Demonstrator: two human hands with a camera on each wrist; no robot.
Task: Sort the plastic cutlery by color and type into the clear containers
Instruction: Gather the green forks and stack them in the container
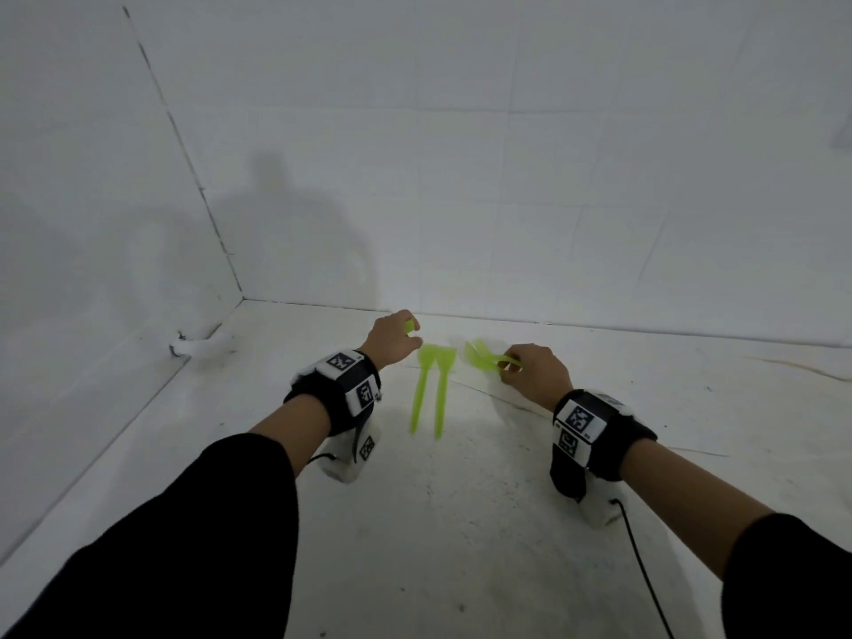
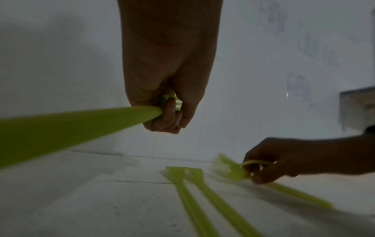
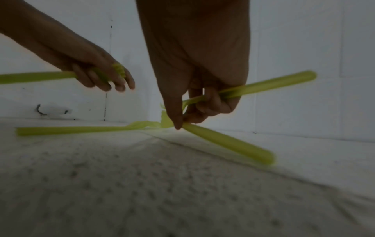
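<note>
All the cutlery in view is lime-green plastic. My left hand (image 1: pixel 408 336) grips one green fork (image 2: pixel 81 125) near its head, handle pointing back toward the wrist. Two more green forks (image 1: pixel 431 385) lie side by side on the white floor between my hands, heads toward the wall. My right hand (image 1: pixel 514 368) holds a green fork (image 3: pixel 263 85) in its curled fingers, while its fingertips pinch a second green fork (image 3: pixel 227 142) that slants down to the floor. No clear container shows in any view.
The white floor (image 1: pixel 461 523) meets white tiled walls close behind the cutlery, with a corner at the left. A white pipe stub (image 1: pixel 200 348) sticks out low on the left wall. A black cable (image 1: pixel 643 574) trails from my right wrist band.
</note>
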